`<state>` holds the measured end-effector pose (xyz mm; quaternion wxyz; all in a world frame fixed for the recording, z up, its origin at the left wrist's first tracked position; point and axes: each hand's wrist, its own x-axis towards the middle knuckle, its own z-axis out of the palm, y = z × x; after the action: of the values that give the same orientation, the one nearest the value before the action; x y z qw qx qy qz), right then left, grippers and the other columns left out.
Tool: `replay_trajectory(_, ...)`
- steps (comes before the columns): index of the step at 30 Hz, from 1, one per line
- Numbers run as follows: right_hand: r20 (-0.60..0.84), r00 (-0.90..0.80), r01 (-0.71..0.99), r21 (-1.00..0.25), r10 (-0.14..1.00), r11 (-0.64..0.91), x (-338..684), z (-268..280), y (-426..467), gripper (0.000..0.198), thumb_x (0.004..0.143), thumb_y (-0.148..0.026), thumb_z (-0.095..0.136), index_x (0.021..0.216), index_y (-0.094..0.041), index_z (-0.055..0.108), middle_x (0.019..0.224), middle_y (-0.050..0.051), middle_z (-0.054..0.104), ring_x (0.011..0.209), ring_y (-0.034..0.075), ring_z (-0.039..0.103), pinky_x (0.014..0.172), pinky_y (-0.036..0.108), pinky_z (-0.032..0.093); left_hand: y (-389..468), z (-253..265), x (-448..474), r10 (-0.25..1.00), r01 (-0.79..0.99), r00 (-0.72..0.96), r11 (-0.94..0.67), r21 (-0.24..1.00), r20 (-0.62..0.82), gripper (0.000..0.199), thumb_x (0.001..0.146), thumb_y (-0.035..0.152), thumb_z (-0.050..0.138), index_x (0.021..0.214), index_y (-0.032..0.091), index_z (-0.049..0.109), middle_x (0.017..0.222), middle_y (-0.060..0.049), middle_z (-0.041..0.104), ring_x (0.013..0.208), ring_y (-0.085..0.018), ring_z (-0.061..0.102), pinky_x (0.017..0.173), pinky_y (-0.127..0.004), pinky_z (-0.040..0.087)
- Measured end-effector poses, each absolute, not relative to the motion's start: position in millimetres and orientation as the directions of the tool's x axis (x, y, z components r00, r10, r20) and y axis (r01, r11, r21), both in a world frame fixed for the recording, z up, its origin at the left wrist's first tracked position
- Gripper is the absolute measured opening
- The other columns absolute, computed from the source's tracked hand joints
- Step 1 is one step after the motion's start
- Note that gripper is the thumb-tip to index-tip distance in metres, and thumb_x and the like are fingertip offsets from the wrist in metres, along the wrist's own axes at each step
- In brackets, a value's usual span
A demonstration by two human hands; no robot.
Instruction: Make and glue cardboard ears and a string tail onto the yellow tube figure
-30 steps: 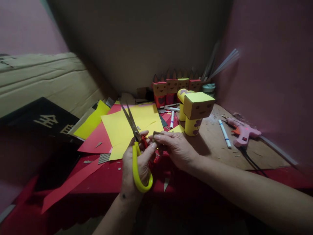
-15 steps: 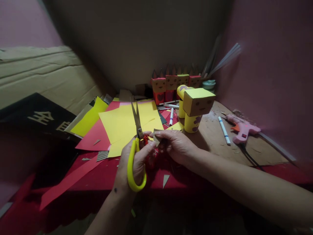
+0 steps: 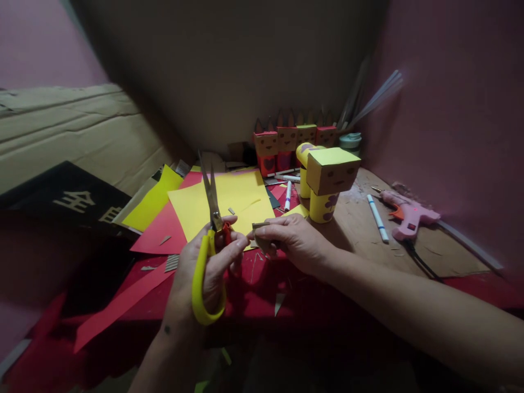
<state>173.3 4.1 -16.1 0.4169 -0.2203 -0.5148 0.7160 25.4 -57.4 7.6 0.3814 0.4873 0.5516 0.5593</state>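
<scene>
My left hand (image 3: pixel 213 262) is closed round a pair of scissors (image 3: pixel 202 273) with yellow handles, its blades slightly apart and pointing up and away. Between the fingers of my right hand (image 3: pixel 290 237) is a small piece of cardboard (image 3: pixel 260 232), pinched near the left fingertips. Beyond the hands lie yellow paper sheets (image 3: pixel 216 196) on the red-covered table (image 3: pixel 262 305). A box-headed cardboard figure (image 3: pixel 333 174) with a yellow cup-like body stands just past my right hand.
On the right a pink glue gun (image 3: pixel 411 213) and a marker (image 3: pixel 377 218) rest on a cardboard sheet (image 3: pixel 442 254). Several small figures (image 3: pixel 286 139) line the back wall. At left lie a red paper strip (image 3: pixel 123 305) and a black board (image 3: pixel 69 199). A cardboard scrap (image 3: pixel 279 304) is near the front edge.
My left hand has moved left with the scissors, away from the right hand. The cardboard piece stays in my right fingers, and the hands are now farther apart.
</scene>
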Motion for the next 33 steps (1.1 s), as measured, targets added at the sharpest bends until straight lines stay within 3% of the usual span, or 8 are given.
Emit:
replay_trajectory(6, 0.127, -0.64, -0.205, -0.979, 0.758, -0.009, 178.2, -10.3, -2.4, 0.028, 0.076, -0.02, 0.067, 0.051, -0.015, 0.056, 0.05, -0.003, 0.05, 0.051, 0.01, 0.042, 0.056, 0.028, 0.031, -58.7, 16.1, 25.7, 0.968, 0.151, -0.21, -0.108, 0.983, 0.139, 0.059, 0.059, 0.033, 0.08, 0.108, 0.013, 0.055, 0.068, 0.002, 0.063, 0.05, -0.01, 0.054, 0.048, -0.022, 0.041)
replay_trajectory(12, 0.061, -0.688, -0.092, -0.996, 0.723, -0.004, 178.6, -15.0, -2.6, 0.027, 0.075, -0.024, 0.068, 0.053, -0.015, 0.055, 0.05, -0.005, 0.045, 0.051, 0.009, 0.038, 0.054, 0.027, 0.027, -61.3, 10.6, 25.3, 0.976, 0.157, -0.141, -0.146, 0.977, 0.168, 0.043, 0.068, 0.025, 0.075, 0.106, 0.018, 0.057, 0.068, 0.004, 0.061, 0.051, -0.007, 0.051, 0.049, -0.02, 0.042)
replay_trajectory(17, 0.027, -0.692, -0.067, -0.997, 0.722, -0.027, 177.0, -17.9, -1.6, 0.03, 0.076, -0.027, 0.068, 0.053, -0.015, 0.053, 0.05, -0.006, 0.042, 0.05, 0.007, 0.033, 0.051, 0.026, 0.023, -60.5, 8.0, 29.0, 0.972, 0.139, -0.181, -0.126, 0.982, 0.15, 0.043, 0.068, 0.024, 0.074, 0.107, 0.016, 0.057, 0.07, 0.004, 0.059, 0.052, -0.005, 0.05, 0.048, -0.017, 0.04)
replay_trajectory(22, 0.018, -0.688, -0.05, -0.998, 0.726, -0.022, 175.2, -16.5, -0.9, 0.024, 0.076, -0.033, 0.07, 0.073, -0.009, 0.073, 0.06, 0.001, 0.06, 0.058, 0.01, 0.049, 0.058, 0.026, 0.036, -62.1, 9.4, 33.3, 0.961, 0.099, -0.242, -0.115, 0.988, 0.136, 0.045, 0.065, 0.024, 0.075, 0.105, 0.015, 0.058, 0.07, 0.004, 0.06, 0.054, -0.007, 0.055, 0.05, -0.017, 0.043)
replay_trajectory(29, 0.023, -0.687, -0.165, -0.978, 0.727, -0.125, 173.2, -15.2, -3.5, 0.015, 0.072, -0.027, 0.073, 0.074, -0.012, 0.07, 0.063, 0.002, 0.067, 0.061, 0.012, 0.058, 0.066, 0.029, 0.046, -62.8, 6.2, 31.7, 0.959, 0.011, -0.243, -0.148, 0.989, 0.146, 0.044, 0.067, 0.024, 0.076, 0.106, 0.017, 0.056, 0.071, 0.005, 0.059, 0.054, -0.007, 0.055, 0.049, -0.017, 0.045)
replay_trajectory(33, 0.044, -0.647, -0.153, -0.986, 0.761, -0.073, 173.0, -12.2, -4.7, 0.017, 0.074, -0.028, 0.072, 0.069, -0.012, 0.071, 0.064, 0.004, 0.069, 0.061, 0.012, 0.059, 0.066, 0.028, 0.046, -59.4, 2.9, 31.2, 0.955, -0.011, -0.25, -0.167, 0.986, 0.159, 0.042, 0.068, 0.022, 0.074, 0.106, 0.017, 0.056, 0.071, 0.005, 0.058, 0.053, -0.006, 0.054, 0.049, -0.017, 0.046)
